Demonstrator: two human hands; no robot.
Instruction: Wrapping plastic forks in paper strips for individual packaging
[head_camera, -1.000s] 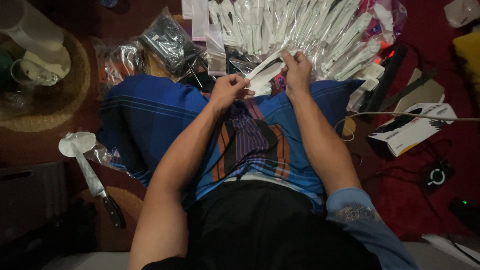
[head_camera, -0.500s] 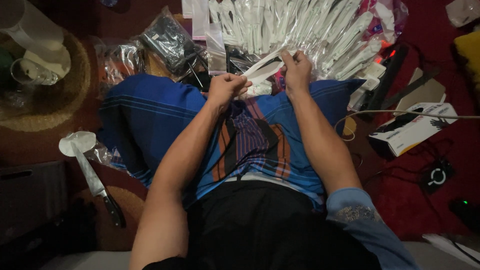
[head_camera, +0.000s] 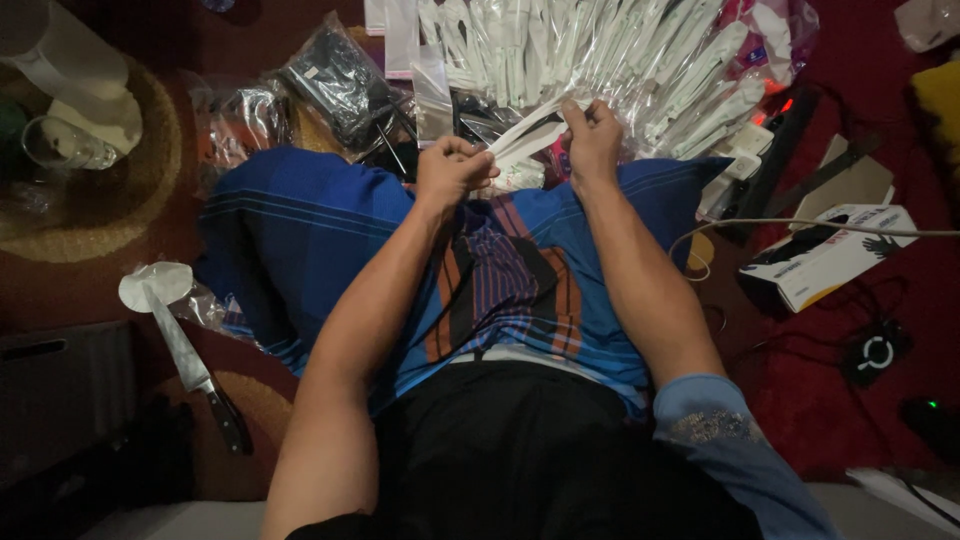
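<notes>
I sit on the floor with a blue striped cloth (head_camera: 300, 230) over my lap. Both hands are raised over my knees and share one narrow clear plastic packet (head_camera: 530, 128) with a white item inside. My left hand (head_camera: 452, 172) pinches the packet's near end. My right hand (head_camera: 592, 138) grips its far end. Just beyond my hands lies a fanned pile of similar white packets (head_camera: 620, 50).
A kitchen knife (head_camera: 190, 365) lies on the red carpet at the left beside a white lid. A glass and a white container (head_camera: 70, 90) stand on a round mat. A black-wrapped bundle (head_camera: 340, 80) sits upper left; an open white box (head_camera: 830, 255) and cables at right.
Both hands have shifted slightly with the packet, which now stretches flatter between them. Nothing else moved.
</notes>
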